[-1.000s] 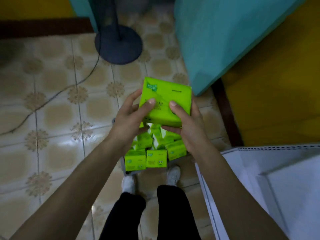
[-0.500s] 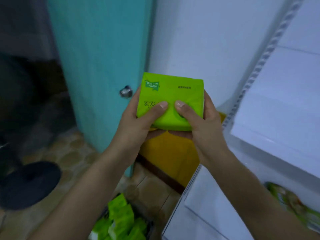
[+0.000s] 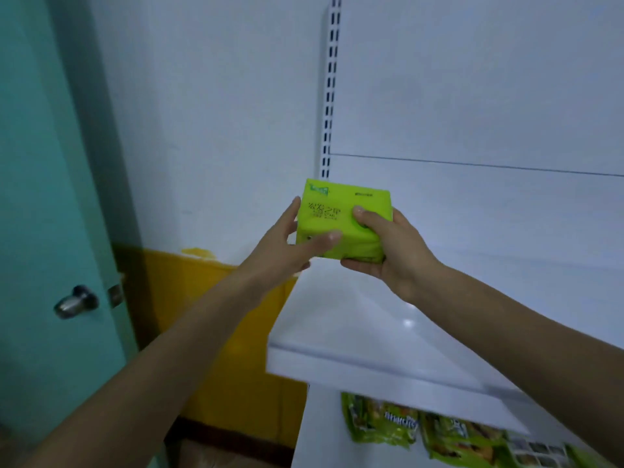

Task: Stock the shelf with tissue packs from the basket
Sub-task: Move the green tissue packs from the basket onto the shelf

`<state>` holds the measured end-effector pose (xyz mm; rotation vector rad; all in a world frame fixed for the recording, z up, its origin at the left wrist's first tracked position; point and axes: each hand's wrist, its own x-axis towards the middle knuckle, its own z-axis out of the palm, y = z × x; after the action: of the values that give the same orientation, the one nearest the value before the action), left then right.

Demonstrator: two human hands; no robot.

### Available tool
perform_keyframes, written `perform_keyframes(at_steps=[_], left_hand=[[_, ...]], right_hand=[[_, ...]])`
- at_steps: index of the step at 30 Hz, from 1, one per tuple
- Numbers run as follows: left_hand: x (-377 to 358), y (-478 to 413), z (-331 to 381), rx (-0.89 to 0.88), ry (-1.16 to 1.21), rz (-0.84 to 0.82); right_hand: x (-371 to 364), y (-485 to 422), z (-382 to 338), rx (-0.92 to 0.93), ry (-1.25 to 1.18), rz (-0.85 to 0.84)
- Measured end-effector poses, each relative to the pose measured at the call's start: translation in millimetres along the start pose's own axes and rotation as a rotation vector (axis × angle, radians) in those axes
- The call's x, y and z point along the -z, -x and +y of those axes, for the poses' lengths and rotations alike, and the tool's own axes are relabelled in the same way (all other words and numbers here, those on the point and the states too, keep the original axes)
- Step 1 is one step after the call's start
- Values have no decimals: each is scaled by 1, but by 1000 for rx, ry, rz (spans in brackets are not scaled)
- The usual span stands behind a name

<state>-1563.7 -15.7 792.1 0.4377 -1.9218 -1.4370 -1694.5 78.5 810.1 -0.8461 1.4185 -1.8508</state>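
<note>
Head view, looking up along a white shelf (image 3: 337, 325). Holding one green pack (image 3: 341, 224) in both hands, clear of the board, above its left part and short of the back panel. Gripping with the left hand (image 3: 287, 251) at the pack's left end, thumb laid along the near face, fingers (image 3: 293, 212) up against that end. Gripping with the right hand (image 3: 395, 255) at the right end, thumb pressed on the printed face, fingers tucked beneath. No sight of the basket here.

Carrying the pack with its long axis left to right, roughly parallel to the shelf's front lip, printed face tilted toward the camera. Reading the key relation as this: bare board below and beyond the pack, so down and away from the fingers, with a slotted upright (image 3: 329, 96) just behind the pack's left end. Probably next: lowering it and pushing it farther in, toward the back panel. Needing first to slip the right fingers out from underneath so as to seat it flat, perhaps steadying the left end with the left hand meanwhile. Hard to call either hand nearer the shelf; reaching in over the board with the right, coming in past its left edge with the left.

On the level below, snack bags (image 3: 381, 423). At far left, a teal door (image 3: 40, 197) with a knob (image 3: 76, 300).
</note>
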Motion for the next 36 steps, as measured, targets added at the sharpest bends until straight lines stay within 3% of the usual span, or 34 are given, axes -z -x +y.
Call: perform_keyframes(at_steps=[3,7,16,19,23,26,28,32,36], left_hand=[[-8,-36,-11,-59,-36,11],[-8,-82,-29,-84,-101,-4],[-5,-148,-92,89,-190,-116],[-4,-158,-105,150,-110,-136],[2,-154,-101,208,-72,-193],[12,-127,-86,318,-87,-104],[22,-99,-80,288,-124,11],[66,10,-68,271,20,118],[118,142,-83,317,173,263]], right_hand=[[14,-43,-4,-147,-5,-56],[26,-91,-2,-130,371,-252],[55,-158,39,-21,590,-287],[55,-166,52,45,666,-283],[50,-152,44,-5,665,-255],[34,-123,27,42,789,-35],[17,-103,19,100,767,31],[-65,-25,22,112,589,-103],[-152,71,67,89,506,-404]])
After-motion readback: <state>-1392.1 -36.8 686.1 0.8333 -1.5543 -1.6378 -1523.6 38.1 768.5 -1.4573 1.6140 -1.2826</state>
